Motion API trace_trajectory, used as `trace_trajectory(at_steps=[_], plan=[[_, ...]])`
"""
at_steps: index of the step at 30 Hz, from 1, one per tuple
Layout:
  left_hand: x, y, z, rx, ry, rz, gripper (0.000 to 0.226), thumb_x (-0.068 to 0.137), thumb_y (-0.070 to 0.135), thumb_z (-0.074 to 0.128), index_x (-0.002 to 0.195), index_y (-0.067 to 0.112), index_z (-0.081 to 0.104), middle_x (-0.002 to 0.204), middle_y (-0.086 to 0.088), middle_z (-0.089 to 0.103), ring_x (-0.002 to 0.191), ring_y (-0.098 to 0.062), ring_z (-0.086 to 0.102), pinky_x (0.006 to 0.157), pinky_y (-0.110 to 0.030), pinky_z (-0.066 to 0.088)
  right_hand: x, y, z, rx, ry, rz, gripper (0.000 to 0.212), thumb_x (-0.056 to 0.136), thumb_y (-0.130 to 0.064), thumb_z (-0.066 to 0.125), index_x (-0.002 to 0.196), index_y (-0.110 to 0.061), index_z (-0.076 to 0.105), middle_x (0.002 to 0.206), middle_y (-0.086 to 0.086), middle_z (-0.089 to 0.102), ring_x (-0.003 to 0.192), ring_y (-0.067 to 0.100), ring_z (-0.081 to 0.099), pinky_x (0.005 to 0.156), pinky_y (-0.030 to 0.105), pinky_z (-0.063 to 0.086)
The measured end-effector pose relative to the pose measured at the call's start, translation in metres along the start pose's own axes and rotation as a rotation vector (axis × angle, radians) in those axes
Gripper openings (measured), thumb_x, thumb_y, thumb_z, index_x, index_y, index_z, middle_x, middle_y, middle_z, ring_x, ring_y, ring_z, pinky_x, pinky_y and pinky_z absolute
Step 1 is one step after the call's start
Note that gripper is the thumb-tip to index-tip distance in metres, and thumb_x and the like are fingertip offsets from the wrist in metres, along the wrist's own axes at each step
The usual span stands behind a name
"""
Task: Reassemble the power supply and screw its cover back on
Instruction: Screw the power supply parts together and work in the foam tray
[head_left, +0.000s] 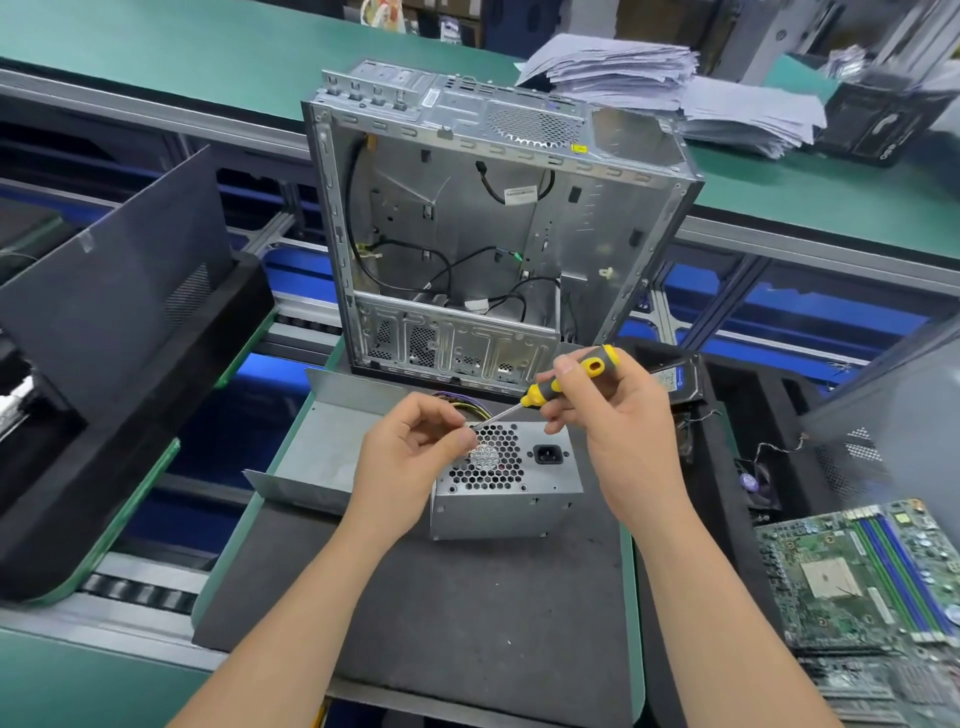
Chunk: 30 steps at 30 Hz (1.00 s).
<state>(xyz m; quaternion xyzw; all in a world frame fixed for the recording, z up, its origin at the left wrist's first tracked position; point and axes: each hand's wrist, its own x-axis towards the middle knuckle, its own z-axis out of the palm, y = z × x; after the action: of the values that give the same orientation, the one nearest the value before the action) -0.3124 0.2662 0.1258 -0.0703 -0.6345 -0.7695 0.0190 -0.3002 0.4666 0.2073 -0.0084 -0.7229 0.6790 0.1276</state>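
The power supply (506, 496) sits on the dark surface (467, 597), honeycomb grille toward the camera. Above it, the left hand (410, 457) pinches the tip of the screwdriver (540, 392) with curled fingers. The right hand (608, 431) grips its yellow-black handle. The detached metal cover (322, 452) lies just beside the supply, on its left. An open computer case (493, 234) stands behind.

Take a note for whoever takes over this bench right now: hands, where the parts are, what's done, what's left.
Hands: the right hand holds the screwdriver; the left hand pinches its tip, maybe seating a screw, too small to tell.
Parts: the power supply stands on the dark mat, fan grille up; the metal cover lies off, to its left.
Done: no fastened screw visible.
Left: fit the cover, drive its screws.
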Motion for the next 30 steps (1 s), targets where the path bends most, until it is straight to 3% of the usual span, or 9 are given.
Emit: trace_trajectory(at_steps=[4,8,13,17,21,27,30], plan=[[-0.005,-0.002,-0.002,0.022,0.025,-0.012,0.020,0.087,0.005,0.080,0.090,0.022,0.071,0.090,-0.008,0.075,0.084,-0.021,0.072,0.079,-0.026,0.058,-0.001,0.000,0.005,-0.009,0.018,-0.014,0.019,0.105,-0.022,0.066,0.100,-0.003,0.066,0.089,0.013,0.076,0.069,0.026,0.071,0.064,0.034,0.059],[-0.005,0.001,-0.007,-0.018,0.056,-0.011,0.006,0.096,0.009,0.069,0.102,0.012,0.069,0.099,-0.011,0.079,0.090,-0.022,0.074,0.079,-0.026,0.059,-0.002,-0.002,0.008,-0.005,0.041,-0.012,0.021,0.106,-0.020,0.064,0.102,0.000,0.066,0.089,0.012,0.076,0.067,0.026,0.070,0.065,0.034,0.060],[-0.007,0.002,-0.012,0.023,0.112,-0.054,0.018,0.108,0.018,0.051,0.110,0.013,0.069,0.104,-0.006,0.080,0.091,-0.023,0.075,0.080,-0.027,0.060,-0.003,-0.004,0.011,-0.016,0.041,-0.002,0.021,0.106,-0.020,0.064,0.102,0.001,0.065,0.088,0.014,0.076,0.068,0.027,0.070,0.065,0.035,0.060],[-0.011,-0.002,-0.021,0.159,0.243,-0.306,0.011,0.102,0.016,0.063,0.107,0.019,0.072,0.102,-0.004,0.078,0.074,-0.010,0.069,0.071,-0.026,0.055,-0.003,-0.007,0.014,-0.063,-0.012,-0.012,0.020,0.105,-0.020,0.065,0.099,0.000,0.066,0.084,0.013,0.074,0.065,0.025,0.068,0.060,0.035,0.058],[-0.016,0.004,-0.023,0.125,0.066,-0.589,0.013,0.095,0.017,0.072,0.108,0.015,0.071,0.090,-0.003,0.073,0.062,-0.011,0.063,0.059,-0.024,0.053,-0.006,-0.008,0.020,-0.186,-0.094,-0.037,0.014,0.103,-0.020,0.068,0.091,-0.012,0.067,0.078,0.007,0.074,0.059,0.022,0.065,0.059,0.035,0.056],[-0.014,0.021,-0.027,0.139,-0.039,-0.680,0.019,0.092,0.008,0.073,0.111,0.009,0.068,0.086,-0.003,0.073,0.066,-0.015,0.064,0.064,-0.027,0.053,-0.009,-0.013,0.029,-0.317,-0.165,-0.088,0.017,0.101,-0.022,0.070,0.086,-0.015,0.066,0.076,0.002,0.073,0.058,0.012,0.065,0.057,0.022,0.051],[-0.014,0.023,-0.027,0.117,-0.057,-0.678,0.016,0.094,0.006,0.071,0.109,0.004,0.067,0.088,-0.007,0.071,0.070,-0.018,0.070,0.067,-0.026,0.059,-0.011,-0.015,0.031,-0.353,-0.189,-0.100,0.017,0.100,-0.024,0.070,0.087,-0.015,0.065,0.077,0.002,0.074,0.061,0.014,0.066,0.058,0.030,0.053]])
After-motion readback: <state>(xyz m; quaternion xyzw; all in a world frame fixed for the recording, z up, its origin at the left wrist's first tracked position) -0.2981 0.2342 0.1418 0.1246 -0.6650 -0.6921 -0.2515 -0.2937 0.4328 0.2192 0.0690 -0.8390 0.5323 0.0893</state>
